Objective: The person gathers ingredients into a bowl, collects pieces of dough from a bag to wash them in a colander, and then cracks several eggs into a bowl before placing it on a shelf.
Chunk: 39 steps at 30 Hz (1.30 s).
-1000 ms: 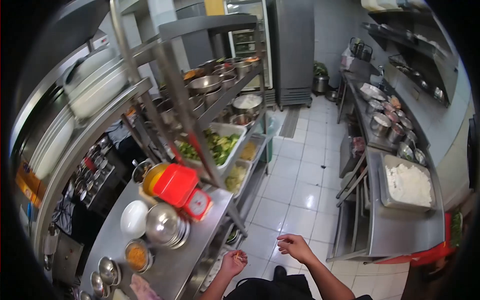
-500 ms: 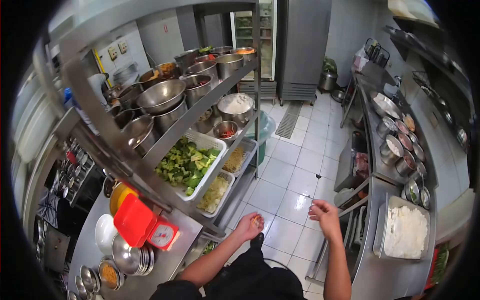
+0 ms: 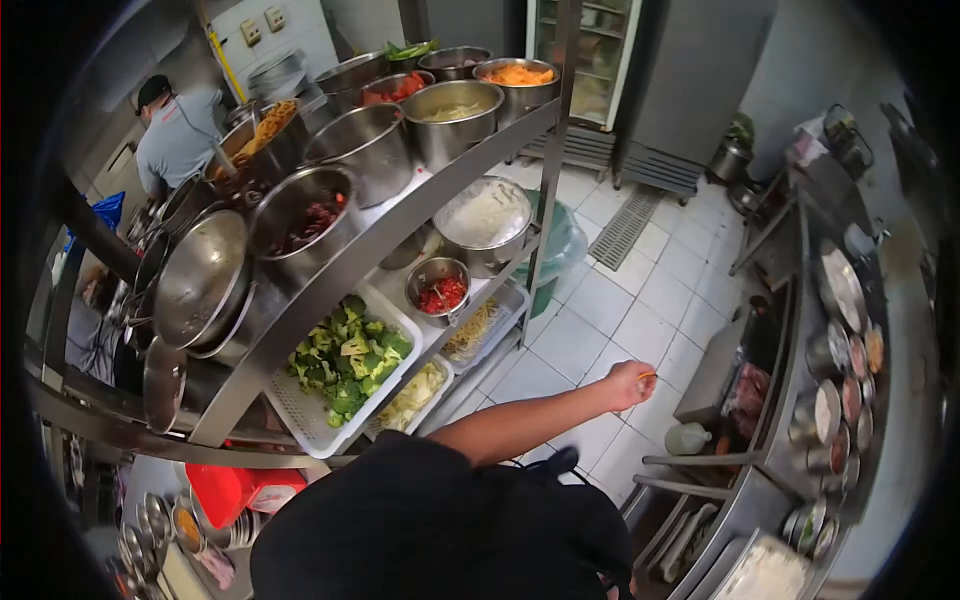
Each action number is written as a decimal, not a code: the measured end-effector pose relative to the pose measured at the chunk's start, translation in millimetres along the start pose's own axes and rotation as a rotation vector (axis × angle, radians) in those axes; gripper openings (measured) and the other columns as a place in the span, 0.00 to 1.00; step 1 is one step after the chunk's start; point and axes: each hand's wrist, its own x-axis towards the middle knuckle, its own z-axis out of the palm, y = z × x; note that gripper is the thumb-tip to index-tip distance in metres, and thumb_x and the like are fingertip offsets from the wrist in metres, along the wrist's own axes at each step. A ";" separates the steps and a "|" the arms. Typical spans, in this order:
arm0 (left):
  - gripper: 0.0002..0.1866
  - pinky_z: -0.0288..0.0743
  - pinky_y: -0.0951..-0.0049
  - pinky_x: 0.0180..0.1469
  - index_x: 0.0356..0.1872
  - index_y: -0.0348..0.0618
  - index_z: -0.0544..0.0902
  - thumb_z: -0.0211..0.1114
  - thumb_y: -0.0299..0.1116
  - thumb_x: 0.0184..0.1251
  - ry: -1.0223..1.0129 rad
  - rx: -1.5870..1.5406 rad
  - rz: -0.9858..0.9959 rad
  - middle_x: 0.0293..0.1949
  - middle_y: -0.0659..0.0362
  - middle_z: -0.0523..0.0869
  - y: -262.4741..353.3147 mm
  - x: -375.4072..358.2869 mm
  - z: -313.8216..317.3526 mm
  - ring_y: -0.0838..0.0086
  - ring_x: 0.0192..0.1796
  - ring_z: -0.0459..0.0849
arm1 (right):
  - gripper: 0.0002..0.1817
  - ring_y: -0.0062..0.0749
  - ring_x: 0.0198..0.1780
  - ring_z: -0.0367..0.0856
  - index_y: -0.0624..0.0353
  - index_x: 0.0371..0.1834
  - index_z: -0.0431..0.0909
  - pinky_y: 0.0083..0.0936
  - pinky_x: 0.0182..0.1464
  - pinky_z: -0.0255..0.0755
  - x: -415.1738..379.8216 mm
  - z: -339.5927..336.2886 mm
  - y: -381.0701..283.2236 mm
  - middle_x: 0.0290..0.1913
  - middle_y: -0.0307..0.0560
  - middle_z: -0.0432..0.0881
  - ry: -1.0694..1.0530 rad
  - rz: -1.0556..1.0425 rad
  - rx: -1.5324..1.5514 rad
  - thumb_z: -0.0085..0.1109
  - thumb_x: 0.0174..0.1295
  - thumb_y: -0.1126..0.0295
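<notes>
My left hand point(image 3: 630, 386) reaches forward over the tiled floor, its fingers closed. Between the fingertips sits a small orange piece point(image 3: 648, 376), too small to make out further. The forearm passes in front of my dark clothing, to the right of the metal shelf rack point(image 3: 390, 235). On its lower level, nearest the arm, are a white basket of broccoli point(image 3: 350, 360) and a basket of pale cut vegetables point(image 3: 410, 398). A metal bowl of chopped red pieces point(image 3: 441, 293) stands just above them. My right hand is out of sight; only a sliver of skin shows at the bottom edge.
On the right runs a steel counter point(image 3: 740, 520) with several metal bowls and a tray of white powder point(image 3: 765, 575). A green bin point(image 3: 548, 250) stands at the rack's far end. A co-worker in a grey shirt point(image 3: 180, 135) is behind the rack. A red scale point(image 3: 235, 490) sits lower left.
The view has turned and moved closer to the rack. My left hand has moved farther forward and right, still closed on the orange piece. My right hand has dropped out of view.
</notes>
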 end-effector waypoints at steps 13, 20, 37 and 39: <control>0.05 0.65 0.70 0.18 0.25 0.44 0.73 0.54 0.29 0.60 0.227 -0.130 0.671 0.18 0.58 0.74 248.0 179.1 13.4 0.72 0.17 0.71 | 0.02 0.23 0.22 0.71 0.56 0.30 0.72 0.22 0.25 0.70 285.4 131.4 -341.8 0.23 0.38 0.73 -0.188 -0.458 -0.194 0.53 0.60 0.75; 0.31 0.54 0.49 0.56 0.53 0.40 0.65 0.56 0.56 0.60 0.968 0.080 1.022 0.55 0.45 0.61 430.0 177.4 -54.5 0.55 0.58 0.57 | 0.15 0.25 0.32 0.79 0.66 0.52 0.75 0.22 0.34 0.75 339.7 288.0 -570.1 0.35 0.44 0.80 -0.378 -0.558 -0.075 0.57 0.63 0.72; 0.07 0.75 0.72 0.35 0.26 0.35 0.81 0.69 0.29 0.53 0.688 1.427 0.812 0.24 0.55 0.85 447.8 490.6 91.7 0.73 0.28 0.81 | 0.08 0.22 0.27 0.77 0.69 0.41 0.78 0.18 0.29 0.72 435.8 200.0 -692.6 0.28 0.41 0.80 0.154 -0.475 0.198 0.58 0.59 0.79; 0.06 0.75 0.72 0.35 0.27 0.35 0.83 0.68 0.28 0.55 0.594 1.538 0.715 0.25 0.54 0.86 441.1 546.0 122.3 0.74 0.29 0.81 | 0.09 0.20 0.26 0.76 0.67 0.42 0.79 0.20 0.27 0.70 463.0 177.0 -702.8 0.27 0.40 0.79 0.300 -0.472 0.304 0.60 0.60 0.74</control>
